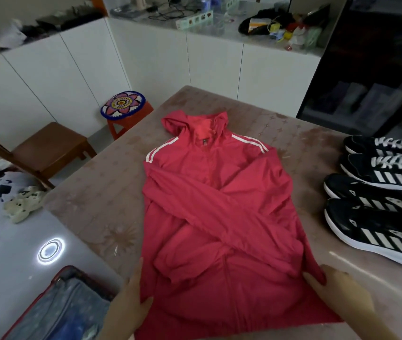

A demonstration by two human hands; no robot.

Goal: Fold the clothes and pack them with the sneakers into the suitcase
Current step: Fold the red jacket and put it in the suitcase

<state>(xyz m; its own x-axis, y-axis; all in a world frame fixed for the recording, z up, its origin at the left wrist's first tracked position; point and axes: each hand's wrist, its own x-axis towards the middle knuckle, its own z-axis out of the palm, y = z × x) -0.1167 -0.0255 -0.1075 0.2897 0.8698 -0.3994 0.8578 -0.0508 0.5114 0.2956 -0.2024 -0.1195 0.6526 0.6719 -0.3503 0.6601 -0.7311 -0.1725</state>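
A red hooded jacket [217, 217] with white shoulder stripes lies flat on the table [92, 202], hood away from me, both sleeves crossed over its front. My left hand [131, 298] grips the jacket's lower left edge, thumb on top of the cloth. My right hand [334, 288] grips the lower right edge the same way. Two pairs of black sneakers [379, 192] with white stripes stand in a row on the table's right side. An open red suitcase [57, 312] with a blue lining lies on the floor at lower left.
A brown wooden chair [50, 148] and an orange stool [126, 111] with a patterned cushion stand left of the table. Slippers [21, 204] lie on the glossy floor. White cabinets with a cluttered counter run along the back, and a dark glass cabinet [371, 69] stands at right.
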